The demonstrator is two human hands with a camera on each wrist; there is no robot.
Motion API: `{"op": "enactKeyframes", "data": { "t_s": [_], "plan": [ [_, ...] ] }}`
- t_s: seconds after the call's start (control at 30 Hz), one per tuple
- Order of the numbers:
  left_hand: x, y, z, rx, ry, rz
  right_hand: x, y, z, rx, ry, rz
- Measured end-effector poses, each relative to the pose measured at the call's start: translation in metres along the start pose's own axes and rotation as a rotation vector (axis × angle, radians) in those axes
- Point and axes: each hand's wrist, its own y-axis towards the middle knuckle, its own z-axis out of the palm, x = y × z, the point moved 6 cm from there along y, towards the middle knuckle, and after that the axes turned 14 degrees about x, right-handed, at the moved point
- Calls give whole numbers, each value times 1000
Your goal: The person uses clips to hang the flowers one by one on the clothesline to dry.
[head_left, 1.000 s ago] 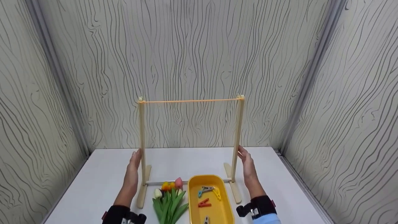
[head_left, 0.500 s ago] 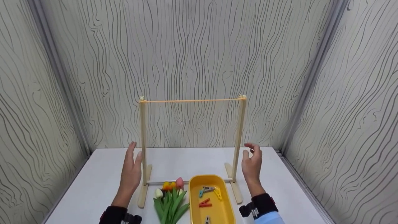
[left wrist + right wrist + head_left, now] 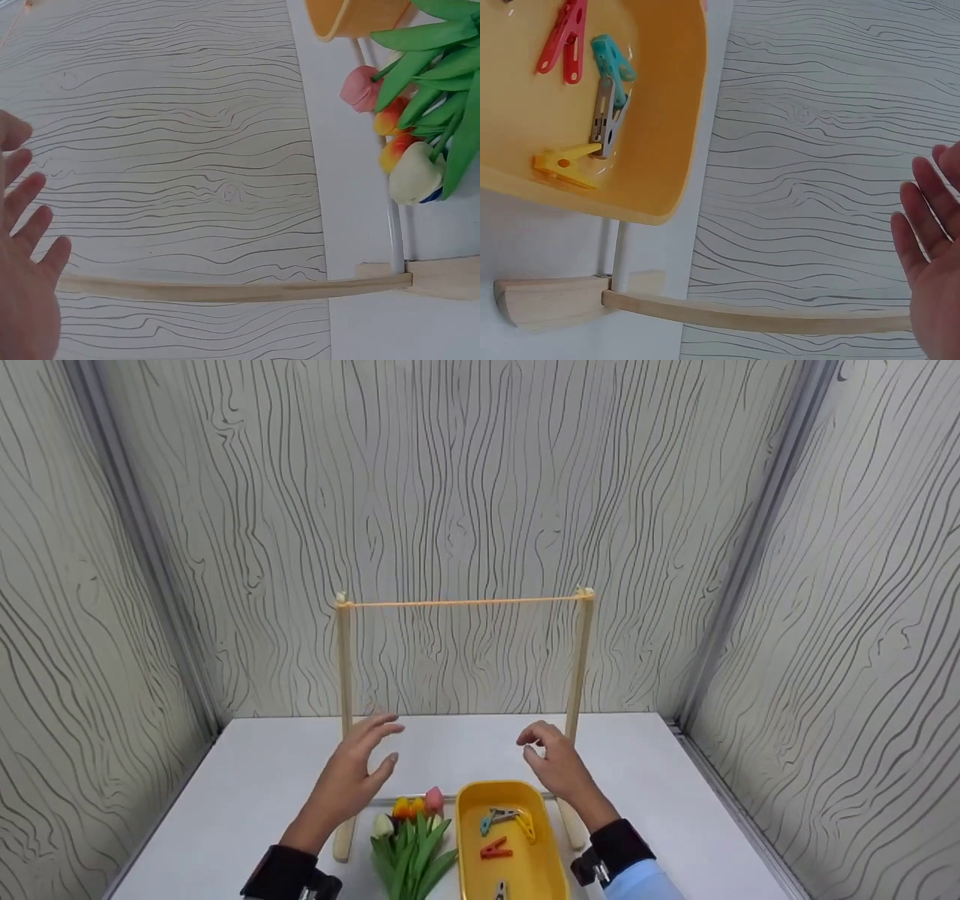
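Note:
My left hand (image 3: 347, 775) hovers in front of the left post of a wooden frame (image 3: 344, 667), fingers spread and loosely bent, holding nothing. Opposite it, my right hand (image 3: 561, 761) is raised before the right post, its fingers relaxed and bent inward, also holding nothing. An orange string (image 3: 465, 602) runs between the tops of the two posts. Below and between the hands lies a bunch of tulips (image 3: 411, 847) with white, orange and pink heads. Beside it stands a yellow tray (image 3: 551, 862) with several clothespins, among them a red one (image 3: 495, 849) and a yellow one (image 3: 566, 165).
The white table (image 3: 217, 810) carries everything. Wood-grain panels (image 3: 465, 472) enclose it behind and at both sides. A pale crossbar (image 3: 395, 225) joins the frame's wooden feet (image 3: 450, 277) low down, behind the tulips and tray.
Both hands have let go of the posts, drawn outward, then swung inward in front of the frame. The frame has barely shifted; tulips and tray stay put.

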Motion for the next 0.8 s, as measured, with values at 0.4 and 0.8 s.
{"op": "enactKeyframes", "data": {
  "t_s": [0.4,0.8],
  "plan": [
    [-12,-24,72,597,171,221,1,-14,61,475,-116,-85],
    [-34,-23,121,700,94,178,-13,-27,118,793,-436,158]
  ]
}}
